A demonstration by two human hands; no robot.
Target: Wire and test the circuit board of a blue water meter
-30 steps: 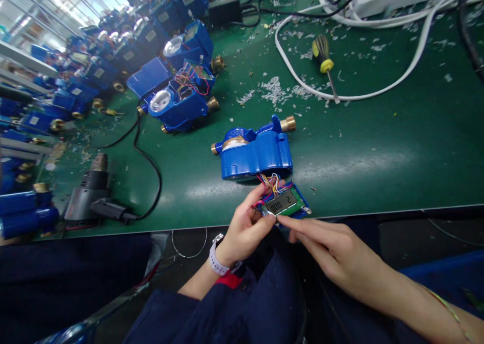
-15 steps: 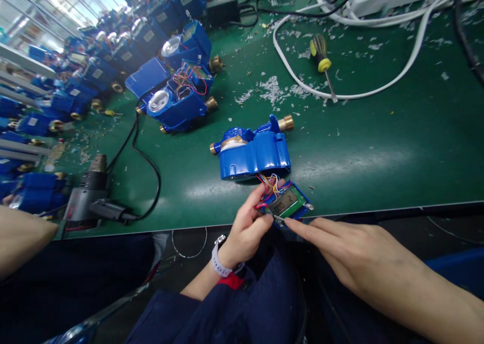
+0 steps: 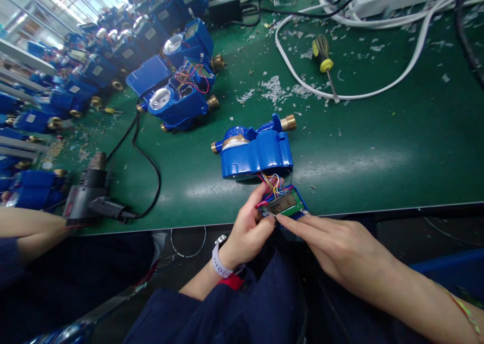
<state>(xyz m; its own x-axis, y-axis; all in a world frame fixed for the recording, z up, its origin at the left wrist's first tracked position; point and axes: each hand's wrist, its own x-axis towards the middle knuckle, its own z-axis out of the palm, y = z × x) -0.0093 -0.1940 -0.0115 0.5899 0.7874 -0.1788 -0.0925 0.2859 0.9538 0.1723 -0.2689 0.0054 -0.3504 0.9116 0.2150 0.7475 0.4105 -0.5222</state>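
1. Right hand (image 3: pixel 342 243): palm down, index finger at the circuit board (image 3: pixel 285 203); whether its fingers grip cannot be told.
2. Left hand (image 3: pixel 249 228): fingers pinching the circuit board over the bench's (image 3: pixel 378 155) near edge.
3. Blue meter (image 3: pixel 257 155), wired to the circuit board.
4. Screwdriver (image 3: pixel 325 64), beyond.

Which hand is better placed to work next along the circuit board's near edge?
Probably the right hand: its fingertip is at that edge of the circuit board, while the left hand is occupied holding it.
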